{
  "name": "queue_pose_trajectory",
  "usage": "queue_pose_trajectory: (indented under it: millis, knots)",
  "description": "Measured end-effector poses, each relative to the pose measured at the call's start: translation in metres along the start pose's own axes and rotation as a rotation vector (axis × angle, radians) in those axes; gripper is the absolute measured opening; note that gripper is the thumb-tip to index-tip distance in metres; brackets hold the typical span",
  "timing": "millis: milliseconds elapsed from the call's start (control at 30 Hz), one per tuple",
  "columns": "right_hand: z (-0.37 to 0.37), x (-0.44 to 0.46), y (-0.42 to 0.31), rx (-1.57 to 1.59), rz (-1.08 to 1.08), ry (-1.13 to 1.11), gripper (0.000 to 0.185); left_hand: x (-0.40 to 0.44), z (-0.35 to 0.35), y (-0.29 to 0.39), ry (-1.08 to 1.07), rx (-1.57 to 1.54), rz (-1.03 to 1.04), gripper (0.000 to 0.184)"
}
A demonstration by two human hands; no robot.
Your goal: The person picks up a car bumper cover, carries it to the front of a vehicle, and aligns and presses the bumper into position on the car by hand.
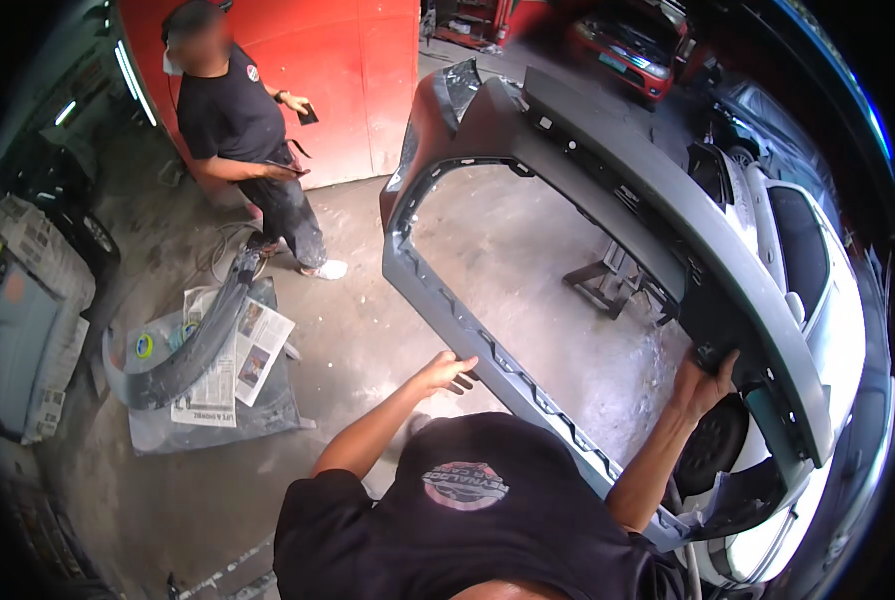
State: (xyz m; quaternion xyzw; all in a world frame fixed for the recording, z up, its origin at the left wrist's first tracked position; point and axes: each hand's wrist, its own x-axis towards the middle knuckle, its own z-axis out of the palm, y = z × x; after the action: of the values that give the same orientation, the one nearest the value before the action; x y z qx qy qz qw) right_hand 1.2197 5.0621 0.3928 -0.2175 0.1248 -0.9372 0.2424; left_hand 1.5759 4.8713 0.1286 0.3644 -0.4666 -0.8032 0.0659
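A large grey and black car bumper [436, 285] is held up in front of me, tilted diagonally across the view. My right hand [706, 383] grips its inner side near the right end, fingers wrapped round the dark plastic. Beside the lower edge is my left hand [446, 373], with fingers loosely apart and a fingertip meeting that edge. Nothing is clasped in the left hand.
A co-worker [233, 120] stands at the back left, a dark flat object in one hand. Newspaper [258, 345] and a curved grey panel [183, 370] lie on the floor. A metal stand [608, 280] and white car [818, 280] are behind the bumper.
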Motion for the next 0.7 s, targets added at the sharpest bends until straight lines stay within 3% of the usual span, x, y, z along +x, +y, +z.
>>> queue_pose_trajectory:
  millis: [67,200,267,333,500,600,700]
  knots:
    - [0.021,-0.007,0.007,-0.033,-0.020,0.004,0.038,-0.006,-0.016,0.005,-0.038,0.153,-0.011,0.056]
    - [0.015,-0.002,0.023,-0.039,-0.025,0.035,0.034,-0.014,-0.049,0.026,0.025,0.419,-0.007,0.055]
    - [0.022,-0.005,0.023,-0.060,-0.055,0.098,0.032,-0.020,-0.069,0.045,0.091,0.603,0.068,0.037]
    - [0.015,-0.001,0.032,-0.049,-0.046,0.129,0.032,-0.008,-0.090,0.066,0.270,0.620,0.262,0.028]
    - [0.016,-0.007,0.015,-0.026,-0.045,0.127,0.033,-0.037,-0.055,0.210,0.662,0.543,0.877,0.017]
    - [0.019,-0.009,0.020,-0.014,-0.049,0.125,0.033,-0.039,-0.030,0.277,0.770,0.732,1.219,0.022]
    - [0.029,-0.015,0.021,-0.008,-0.078,0.085,0.034,-0.045,0.010,0.331,0.771,0.740,1.433,0.027]
